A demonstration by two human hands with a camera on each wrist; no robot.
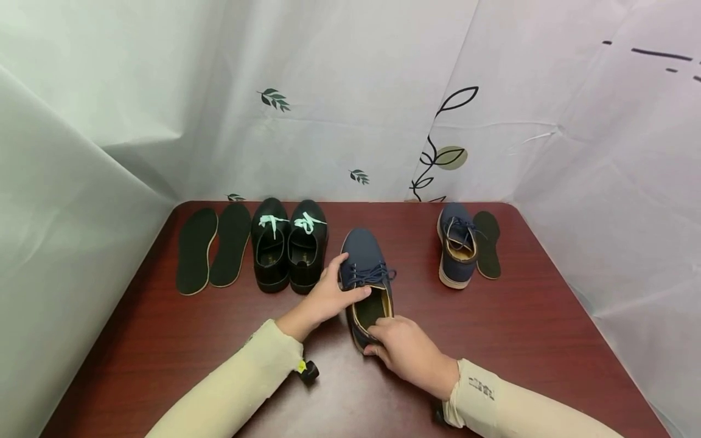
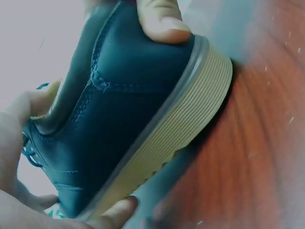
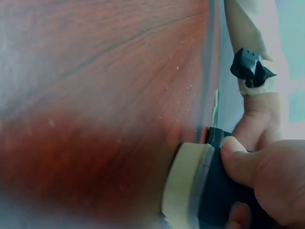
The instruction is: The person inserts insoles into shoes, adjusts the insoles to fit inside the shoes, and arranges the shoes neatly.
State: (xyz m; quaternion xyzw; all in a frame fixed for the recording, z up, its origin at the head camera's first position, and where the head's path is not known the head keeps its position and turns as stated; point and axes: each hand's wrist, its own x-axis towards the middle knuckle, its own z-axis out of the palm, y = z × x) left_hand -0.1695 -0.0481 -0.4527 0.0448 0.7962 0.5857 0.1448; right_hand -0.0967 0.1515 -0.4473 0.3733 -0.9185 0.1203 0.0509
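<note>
A navy lace-up shoe (image 1: 361, 248) stands in the middle of the table, toe pointing to the back, with a dark insole (image 1: 370, 309) visible inside. My left hand (image 1: 327, 297) grips its left side, thumb at the tongue; in the left wrist view its fingers (image 2: 116, 213) reach the tan sole (image 2: 167, 129). My right hand (image 1: 409, 354) pinches the heel, fingers over the collar and thumb outside, with the thumb (image 3: 234, 157) pressed on the heel (image 3: 214, 191) in the right wrist view.
Two dark insoles (image 1: 197, 252) and a pair of black shoes with mint laces (image 1: 270, 258) stand at the back left of the table (image 1: 520, 340). Another navy shoe (image 1: 457, 267) and a dark insole (image 1: 487, 243) lie at the back right. White sheeting (image 1: 339, 121) surrounds the table.
</note>
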